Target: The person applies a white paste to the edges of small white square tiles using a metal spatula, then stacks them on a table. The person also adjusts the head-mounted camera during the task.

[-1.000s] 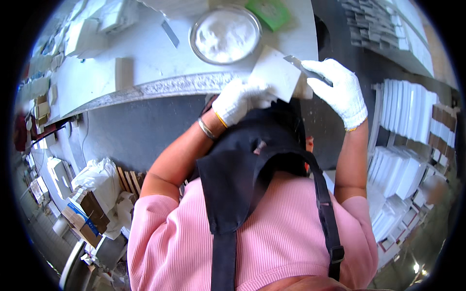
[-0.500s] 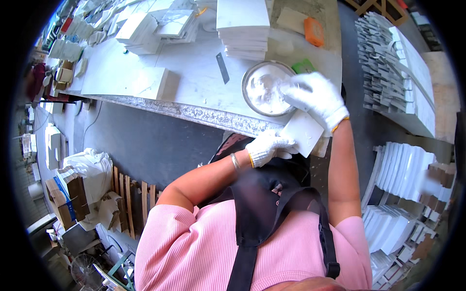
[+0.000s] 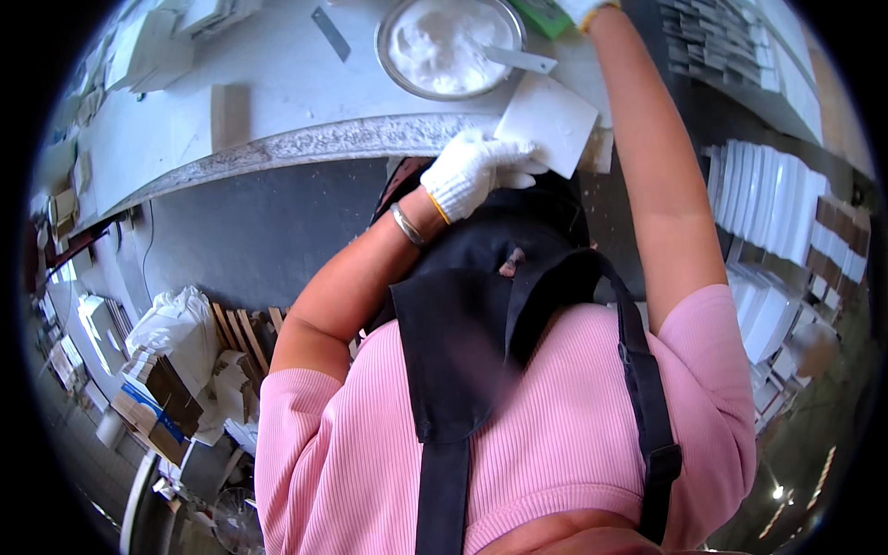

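Observation:
My left hand (image 3: pixel 474 174), in a white knit glove, grips the near left edge of a flat white tile (image 3: pixel 552 118) at the table's front edge. Behind the tile sits a round metal bowl (image 3: pixel 381 54) filled with white paste (image 3: pixel 444 46). A pale putty knife (image 3: pixel 521 61) rests in it, its end sticking out over the rim toward the tile. My right arm reaches far forward; only the wrist side of my gloved right hand (image 3: pixel 583 9) shows at the top edge, and its fingers are out of the picture. Close to it lies a green object (image 3: pixel 544 17).
A flat grey metal strip (image 3: pixel 331 34) lies on the white table (image 3: pixel 296 88), left of the bowl. A white block (image 3: pixel 211 120) and stacked white slabs (image 3: pixel 148 46) are farther left. More slabs (image 3: pixel 768 199) stand at right; boxes (image 3: pixel 153 407) are at lower left.
My right hand has left the bowl and stretched forward to the top edge. The putty knife now shows in the bowl. My view has shifted, so the table appears higher.

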Motion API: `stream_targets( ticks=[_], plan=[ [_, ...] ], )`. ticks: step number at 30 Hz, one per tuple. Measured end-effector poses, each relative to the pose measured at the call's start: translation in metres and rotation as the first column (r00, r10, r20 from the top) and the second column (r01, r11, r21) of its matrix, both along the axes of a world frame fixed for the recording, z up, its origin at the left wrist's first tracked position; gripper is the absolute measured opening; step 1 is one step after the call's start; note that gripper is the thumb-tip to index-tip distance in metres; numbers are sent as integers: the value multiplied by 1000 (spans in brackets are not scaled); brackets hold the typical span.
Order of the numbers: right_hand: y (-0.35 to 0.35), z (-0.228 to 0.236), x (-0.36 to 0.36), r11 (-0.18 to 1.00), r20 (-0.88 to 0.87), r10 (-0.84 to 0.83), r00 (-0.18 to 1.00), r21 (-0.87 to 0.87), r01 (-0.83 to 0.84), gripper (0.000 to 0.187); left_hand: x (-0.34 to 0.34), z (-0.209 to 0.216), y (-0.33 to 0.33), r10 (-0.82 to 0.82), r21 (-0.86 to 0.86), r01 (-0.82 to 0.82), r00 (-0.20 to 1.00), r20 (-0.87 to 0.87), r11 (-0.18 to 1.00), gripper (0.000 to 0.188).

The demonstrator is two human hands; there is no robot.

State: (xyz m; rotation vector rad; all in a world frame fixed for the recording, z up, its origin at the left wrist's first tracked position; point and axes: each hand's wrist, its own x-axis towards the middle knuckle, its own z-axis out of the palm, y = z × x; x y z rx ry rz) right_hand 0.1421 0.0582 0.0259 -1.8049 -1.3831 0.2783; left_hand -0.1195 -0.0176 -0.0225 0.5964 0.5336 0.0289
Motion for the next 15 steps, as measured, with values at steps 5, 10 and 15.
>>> stream_targets(
  ticks=[5, 10, 15],
  plan=[
    [-119, 64, -30, 993, -364, 25, 931, -100, -66, 18, -5, -5, 2, 11, -54, -9, 999, 45, 998, 28],
    [-228, 38, -29, 911, -230, -112, 967, -412, 7, 49, -6, -15, -1, 33, -41, -30, 996, 80, 999, 27],
    [-264, 35, -44, 882, -280, -132, 951, -471, -16, 39, -4, -14, 1, 23, -53, -19, 996, 81, 998, 26]
  ],
)
